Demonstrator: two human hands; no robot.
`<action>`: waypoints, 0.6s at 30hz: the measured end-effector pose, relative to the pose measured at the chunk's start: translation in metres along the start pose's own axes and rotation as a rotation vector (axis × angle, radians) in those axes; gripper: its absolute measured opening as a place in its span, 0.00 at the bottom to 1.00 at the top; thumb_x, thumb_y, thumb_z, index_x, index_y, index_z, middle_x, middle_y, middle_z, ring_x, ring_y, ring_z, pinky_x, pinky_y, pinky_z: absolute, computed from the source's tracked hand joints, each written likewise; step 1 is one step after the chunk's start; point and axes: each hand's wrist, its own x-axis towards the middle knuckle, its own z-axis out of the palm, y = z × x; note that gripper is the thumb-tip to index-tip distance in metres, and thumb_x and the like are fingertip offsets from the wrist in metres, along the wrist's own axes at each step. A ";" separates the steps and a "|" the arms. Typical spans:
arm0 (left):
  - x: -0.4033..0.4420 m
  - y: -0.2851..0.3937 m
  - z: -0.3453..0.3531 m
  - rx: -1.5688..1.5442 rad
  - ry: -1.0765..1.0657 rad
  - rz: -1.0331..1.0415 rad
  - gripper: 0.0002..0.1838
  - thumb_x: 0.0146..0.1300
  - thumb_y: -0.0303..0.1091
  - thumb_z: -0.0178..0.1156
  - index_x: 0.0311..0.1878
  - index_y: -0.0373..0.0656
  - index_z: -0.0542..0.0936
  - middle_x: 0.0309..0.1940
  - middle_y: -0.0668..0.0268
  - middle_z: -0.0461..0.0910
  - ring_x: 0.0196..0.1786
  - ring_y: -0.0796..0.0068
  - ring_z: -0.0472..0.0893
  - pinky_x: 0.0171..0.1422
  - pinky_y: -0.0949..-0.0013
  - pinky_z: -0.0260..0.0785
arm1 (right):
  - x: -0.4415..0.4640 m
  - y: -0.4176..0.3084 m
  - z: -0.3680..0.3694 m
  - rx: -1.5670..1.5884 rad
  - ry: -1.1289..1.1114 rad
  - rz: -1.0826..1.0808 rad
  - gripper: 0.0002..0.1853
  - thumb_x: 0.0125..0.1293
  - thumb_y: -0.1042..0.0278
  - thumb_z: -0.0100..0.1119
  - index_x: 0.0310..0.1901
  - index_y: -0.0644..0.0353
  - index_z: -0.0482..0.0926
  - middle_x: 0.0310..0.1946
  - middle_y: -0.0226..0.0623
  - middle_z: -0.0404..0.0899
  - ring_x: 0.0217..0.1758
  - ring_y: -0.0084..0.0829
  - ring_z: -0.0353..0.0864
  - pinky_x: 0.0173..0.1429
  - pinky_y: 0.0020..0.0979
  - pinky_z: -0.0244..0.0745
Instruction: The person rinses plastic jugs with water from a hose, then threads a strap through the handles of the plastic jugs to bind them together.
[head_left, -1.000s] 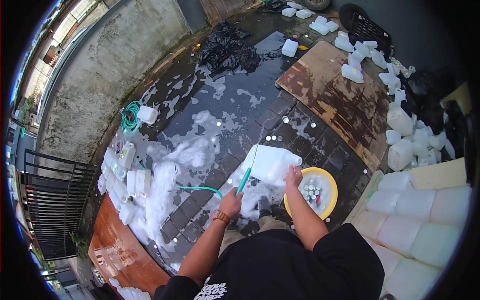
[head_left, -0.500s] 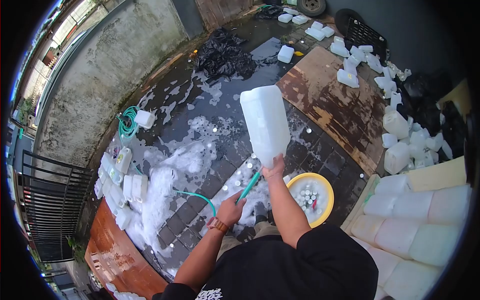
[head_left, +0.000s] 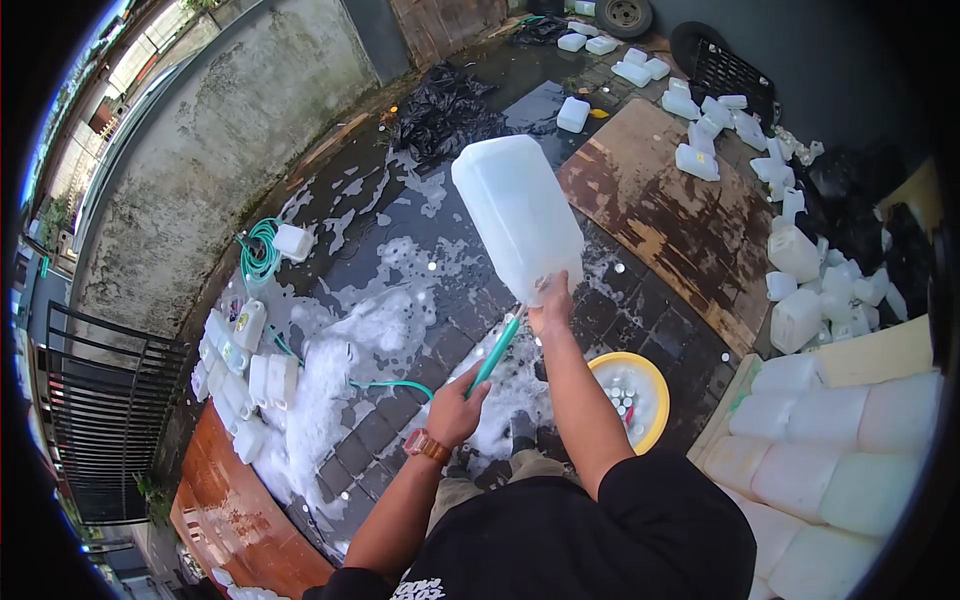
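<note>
A translucent white plastic jerrycan [head_left: 515,208] is held up upside down in front of me, its base tilted up and to the left. My right hand [head_left: 550,305] is closed around its handle end, near the neck. Below it, my left hand [head_left: 458,405] grips a green hose [head_left: 497,352], whose tip points up at the mouth of the jerrycan. Whether the tip is inside the mouth I cannot tell. From my left hand the hose runs off left across the wet paving.
A yellow basin [head_left: 660,400] with white caps in water stands right of my feet. Foam [head_left: 325,400] covers paving on the left, beside several jerrycans [head_left: 238,370]. More containers [head_left: 795,250] lie at right, near a wooden board [head_left: 670,200]. Stacked jerrycans [head_left: 800,465] stand front right.
The jerrycan has risen and its base has tipped further left. My right hand has moved up with it. My left hand and the hose have shifted slightly.
</note>
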 end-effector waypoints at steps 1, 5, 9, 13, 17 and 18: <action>0.008 -0.012 0.005 -0.007 0.035 0.013 0.24 0.70 0.43 0.57 0.68 0.53 0.74 0.40 0.52 0.83 0.42 0.57 0.82 0.48 0.60 0.74 | 0.000 -0.003 -0.005 -0.001 -0.002 0.004 0.25 0.77 0.47 0.45 0.62 0.60 0.66 0.43 0.35 0.81 0.41 0.33 0.82 0.44 0.37 0.79; 0.046 -0.037 0.039 -0.160 0.023 -0.118 0.23 0.71 0.43 0.56 0.67 0.49 0.74 0.37 0.56 0.82 0.34 0.64 0.81 0.41 0.61 0.74 | -0.022 0.011 -0.028 -0.955 -0.126 -0.465 0.17 0.73 0.63 0.55 0.56 0.60 0.64 0.33 0.34 0.73 0.34 0.26 0.74 0.39 0.31 0.74; 0.068 -0.029 0.070 -0.750 -0.079 -0.522 0.20 0.72 0.44 0.50 0.59 0.44 0.79 0.33 0.56 0.80 0.29 0.60 0.82 0.32 0.57 0.75 | -0.047 0.033 -0.061 -1.269 -0.269 -0.786 0.19 0.73 0.61 0.57 0.57 0.59 0.62 0.45 0.45 0.75 0.51 0.42 0.76 0.59 0.40 0.69; 0.085 -0.066 0.108 -1.088 -0.076 -0.566 0.14 0.73 0.42 0.45 0.44 0.42 0.73 0.28 0.64 0.72 0.21 0.69 0.74 0.22 0.62 0.69 | -0.102 0.024 -0.050 -1.408 -0.332 -0.014 0.29 0.67 0.50 0.64 0.56 0.59 0.61 0.49 0.53 0.75 0.54 0.46 0.77 0.56 0.45 0.71; 0.059 -0.082 0.107 -1.180 -0.086 -0.582 0.12 0.76 0.40 0.43 0.45 0.45 0.73 0.31 0.66 0.74 0.28 0.72 0.74 0.33 0.66 0.71 | -0.109 0.036 -0.059 -1.438 -0.352 0.413 0.31 0.62 0.50 0.67 0.55 0.59 0.62 0.46 0.54 0.76 0.51 0.39 0.78 0.55 0.39 0.72; 0.055 -0.093 0.109 -1.198 -0.101 -0.587 0.11 0.76 0.39 0.45 0.49 0.44 0.73 0.33 0.65 0.76 0.32 0.71 0.77 0.36 0.64 0.74 | -0.107 0.043 -0.062 -1.542 -0.339 0.424 0.27 0.64 0.54 0.64 0.55 0.61 0.65 0.44 0.52 0.78 0.49 0.39 0.80 0.54 0.39 0.74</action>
